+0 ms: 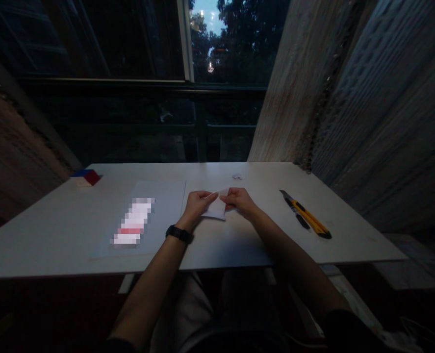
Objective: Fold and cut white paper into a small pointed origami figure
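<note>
Between my two hands is a small white piece of paper (215, 210), which looks folded, held just over the table. My left hand (198, 205) pinches its left side with thumb and fingers, and a black band circles that wrist. On the upper right side, my right hand (240, 200) grips the same paper, its thumb close to the left thumb. The fingers behind the paper are partly hidden. To the left of my left hand lies a large white sheet (166, 196), with a lit, blurred-out rectangle (134, 218) on it.
On the right of the white table (217, 250) lie a yellow utility knife (311, 219) and a black pen-like tool (296, 212). A cube with coloured faces (86, 177) sits at the far left. Small scraps (237, 177) lie beyond my hands. Behind are a window and curtains (276, 98).
</note>
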`<move>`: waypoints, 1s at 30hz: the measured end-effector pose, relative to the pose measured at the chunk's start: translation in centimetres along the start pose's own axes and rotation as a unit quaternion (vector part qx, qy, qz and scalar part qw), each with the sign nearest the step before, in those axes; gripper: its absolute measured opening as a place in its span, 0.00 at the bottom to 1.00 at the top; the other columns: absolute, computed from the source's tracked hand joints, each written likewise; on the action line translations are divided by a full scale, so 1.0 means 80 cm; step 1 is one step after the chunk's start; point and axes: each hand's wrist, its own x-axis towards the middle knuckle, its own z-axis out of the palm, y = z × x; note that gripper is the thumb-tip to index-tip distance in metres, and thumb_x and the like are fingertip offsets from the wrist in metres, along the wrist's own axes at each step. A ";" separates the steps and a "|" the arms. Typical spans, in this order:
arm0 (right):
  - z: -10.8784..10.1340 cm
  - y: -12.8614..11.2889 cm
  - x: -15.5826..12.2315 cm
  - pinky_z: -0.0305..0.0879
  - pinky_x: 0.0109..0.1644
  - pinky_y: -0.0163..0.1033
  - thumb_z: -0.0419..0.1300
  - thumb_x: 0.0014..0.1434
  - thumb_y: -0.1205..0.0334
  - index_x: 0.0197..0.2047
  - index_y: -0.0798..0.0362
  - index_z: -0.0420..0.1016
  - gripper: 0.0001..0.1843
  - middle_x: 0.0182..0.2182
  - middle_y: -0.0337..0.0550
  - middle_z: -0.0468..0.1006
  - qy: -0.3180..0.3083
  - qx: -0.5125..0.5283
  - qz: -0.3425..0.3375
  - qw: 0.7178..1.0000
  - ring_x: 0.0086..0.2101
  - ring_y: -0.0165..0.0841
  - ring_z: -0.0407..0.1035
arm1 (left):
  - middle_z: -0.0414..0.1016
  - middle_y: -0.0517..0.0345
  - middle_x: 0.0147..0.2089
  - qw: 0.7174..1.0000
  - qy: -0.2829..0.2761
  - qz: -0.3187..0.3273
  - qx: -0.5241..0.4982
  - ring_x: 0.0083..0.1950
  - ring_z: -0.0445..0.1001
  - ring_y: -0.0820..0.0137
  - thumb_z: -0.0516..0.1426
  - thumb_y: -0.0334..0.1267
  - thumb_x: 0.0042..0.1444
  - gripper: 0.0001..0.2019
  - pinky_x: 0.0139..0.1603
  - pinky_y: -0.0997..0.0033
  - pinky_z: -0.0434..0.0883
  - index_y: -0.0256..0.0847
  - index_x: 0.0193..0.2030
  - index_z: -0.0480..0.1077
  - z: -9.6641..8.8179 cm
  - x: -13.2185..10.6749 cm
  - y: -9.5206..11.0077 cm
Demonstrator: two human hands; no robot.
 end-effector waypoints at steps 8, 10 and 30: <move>0.003 0.001 -0.001 0.70 0.27 0.37 0.71 0.32 0.57 0.23 0.57 0.65 0.20 0.20 0.39 0.75 -0.004 0.008 0.004 1.000 0.21 0.31 0.71 | 0.72 0.55 0.22 1.000 -0.006 0.009 0.019 0.20 0.63 0.76 0.63 0.51 0.37 0.21 0.18 0.78 0.57 0.31 0.29 0.75 -0.001 -0.001 0.001; 0.004 0.000 -0.002 0.70 0.26 0.37 0.71 0.31 0.57 0.22 0.57 0.64 0.21 0.18 0.38 0.74 0.001 0.008 0.001 1.000 0.20 0.31 0.70 | 0.71 0.55 0.21 1.000 -0.003 0.012 0.024 0.19 0.63 0.76 0.63 0.51 0.36 0.21 0.18 0.78 0.57 0.31 0.28 0.75 -0.001 -0.001 0.002; 0.002 -0.004 0.001 0.66 0.23 0.33 0.70 0.31 0.52 0.18 0.56 0.66 0.20 0.17 0.36 0.71 0.078 -0.008 -0.021 0.997 0.19 0.27 0.66 | 0.67 0.60 0.18 0.998 -0.020 0.026 0.052 0.18 0.58 0.78 0.62 0.51 0.38 0.20 0.17 0.77 0.52 0.32 0.26 0.74 0.000 -0.007 0.008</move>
